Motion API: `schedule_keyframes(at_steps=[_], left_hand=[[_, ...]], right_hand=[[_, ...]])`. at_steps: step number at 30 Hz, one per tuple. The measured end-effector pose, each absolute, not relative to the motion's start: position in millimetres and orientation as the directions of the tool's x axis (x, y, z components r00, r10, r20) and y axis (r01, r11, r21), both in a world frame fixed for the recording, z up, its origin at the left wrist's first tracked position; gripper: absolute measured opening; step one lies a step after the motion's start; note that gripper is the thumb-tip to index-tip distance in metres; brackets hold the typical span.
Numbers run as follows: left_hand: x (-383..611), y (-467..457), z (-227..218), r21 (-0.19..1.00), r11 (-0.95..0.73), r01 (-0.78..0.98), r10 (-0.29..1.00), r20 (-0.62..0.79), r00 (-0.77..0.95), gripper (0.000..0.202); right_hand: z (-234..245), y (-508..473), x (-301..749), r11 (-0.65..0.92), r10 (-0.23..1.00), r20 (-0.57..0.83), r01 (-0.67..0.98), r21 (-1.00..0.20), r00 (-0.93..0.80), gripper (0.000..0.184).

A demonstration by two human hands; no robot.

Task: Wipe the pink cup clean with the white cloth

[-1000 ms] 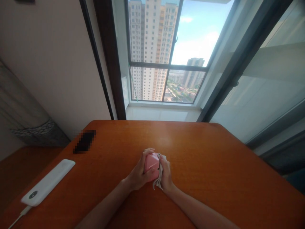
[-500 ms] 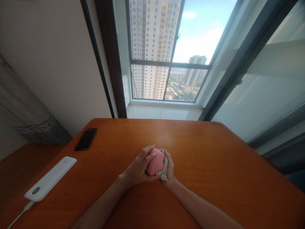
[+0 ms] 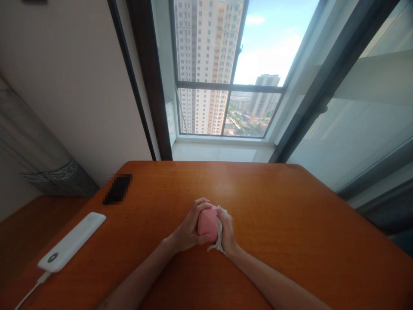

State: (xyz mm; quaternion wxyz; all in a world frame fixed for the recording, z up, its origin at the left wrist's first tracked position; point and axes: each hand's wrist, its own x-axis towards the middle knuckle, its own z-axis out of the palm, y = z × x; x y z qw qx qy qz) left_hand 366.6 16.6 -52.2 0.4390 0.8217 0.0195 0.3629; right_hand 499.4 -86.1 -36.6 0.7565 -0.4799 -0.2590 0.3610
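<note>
Pink faceted object (image 3: 208, 224) sits clasped between both hands over the near part of a wooden table (image 3: 274, 206): the left hand (image 3: 187, 228) grasps it with curled fingers, while the right hand (image 3: 228, 232) clenches a pale cloth (image 3: 220, 232) against its side (a thin, rumpled strip of it hangs loose). Off to the left lie a white corded device (image 3: 71, 242) and a pixelated black rectangle (image 3: 117, 188).

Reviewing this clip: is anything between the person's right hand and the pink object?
Yes. A white cloth lies between the right hand and the pink object, along the object's right side. Nothing visible separates the left hand from the object.
</note>
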Motion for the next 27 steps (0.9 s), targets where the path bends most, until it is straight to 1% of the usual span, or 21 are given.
schedule_keyframes(at_steps=[5,8,11,14,18,22,25,27], left_hand=[[364.2,12.3,-46.1,0.790,-0.555,-0.261,0.409,0.532,0.742,0.086],[363.1,10.4,-43.4,0.824,-0.514,-0.241,0.448,0.496,0.744,0.084],[362.6,8.7,-41.1,0.858,-0.452,-0.246,0.481,0.466,0.743,0.078],[361.9,7.4,-38.3,0.895,-0.363,-0.260,0.497,0.422,0.758,0.071],[360.5,6.4,-36.0,0.931,-0.284,-0.229,0.511,0.349,0.785,0.072],[360.4,4.7,-36.7,0.932,-0.305,-0.198,0.526,0.338,0.780,0.074],[360.7,3.6,-38.5,0.910,-0.355,-0.214,0.508,0.379,0.773,0.086],[360.3,4.7,-40.1,0.870,-0.442,-0.220,0.479,0.436,0.762,0.095]], right_hand=[[-41.7,-89.7,499.1,0.247,0.757,0.058,-0.204,-0.947,0.651,0.051],[-46.7,-91.8,498.0,0.248,0.783,0.074,-0.202,-0.947,0.617,0.054],[-51.8,-95.0,496.3,0.241,0.810,0.082,-0.202,-0.949,0.580,0.058],[-57.0,-99.1,495.0,0.210,0.804,0.059,-0.189,-0.959,0.592,0.055],[-59.1,-101.7,492.9,0.177,0.797,0.022,-0.199,-0.964,0.603,0.054],[-49.8,-98.5,490.1,0.213,0.768,0.018,-0.228,-0.950,0.640,0.060],[-42.3,-94.9,491.0,0.230,0.743,0.008,-0.244,-0.942,0.670,0.063],[-41.5,-92.5,494.1,0.251,0.751,-0.002,-0.288,-0.924,0.661,0.059]])
